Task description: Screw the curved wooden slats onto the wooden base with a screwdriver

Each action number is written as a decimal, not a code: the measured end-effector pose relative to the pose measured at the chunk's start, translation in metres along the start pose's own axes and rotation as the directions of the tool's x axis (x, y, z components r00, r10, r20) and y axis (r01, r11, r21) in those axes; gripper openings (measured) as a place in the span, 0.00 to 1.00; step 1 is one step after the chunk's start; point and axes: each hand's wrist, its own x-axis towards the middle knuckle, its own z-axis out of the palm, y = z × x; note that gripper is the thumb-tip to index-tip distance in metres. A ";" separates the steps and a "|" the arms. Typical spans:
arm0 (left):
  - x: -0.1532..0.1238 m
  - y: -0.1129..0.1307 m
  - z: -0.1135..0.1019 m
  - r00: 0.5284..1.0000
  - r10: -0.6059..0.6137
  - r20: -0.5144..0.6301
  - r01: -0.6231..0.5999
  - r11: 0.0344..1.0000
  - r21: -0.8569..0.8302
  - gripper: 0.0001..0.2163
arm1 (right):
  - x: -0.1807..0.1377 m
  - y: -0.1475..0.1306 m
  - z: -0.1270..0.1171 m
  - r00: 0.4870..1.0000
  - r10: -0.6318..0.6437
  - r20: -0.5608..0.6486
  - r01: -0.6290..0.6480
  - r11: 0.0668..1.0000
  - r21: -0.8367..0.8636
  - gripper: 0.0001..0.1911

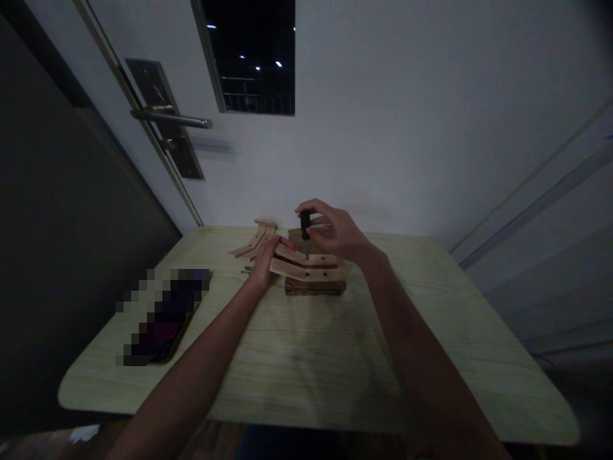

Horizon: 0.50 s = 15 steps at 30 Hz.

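My right hand pinches a small black tool handle, held upright over a dark wooden block. Two curved light wooden pieces with holes lie stacked on that block. My left hand presses on the left ends of these pieces, fingers curled over them. The tool's tip is hidden behind the wood.
More curved wooden pieces lie at the back of the pale table, near the wall. Small metal screws sit beside my left hand. A dark flat object lies at the left. A door with a metal handle stands behind.
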 end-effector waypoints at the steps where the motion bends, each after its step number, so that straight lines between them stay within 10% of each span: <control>1: 0.000 0.000 0.000 1.000 0.004 0.002 -0.004 1.000 0.004 0.21 | 0.000 0.000 0.000 1.000 0.018 0.009 -0.018 1.000 0.017 0.20; 15: -0.002 0.002 0.002 1.000 0.009 0.001 -0.009 1.000 0.012 0.22 | 0.002 0.003 -0.004 0.995 0.093 -0.039 -0.096 0.992 -0.083 0.18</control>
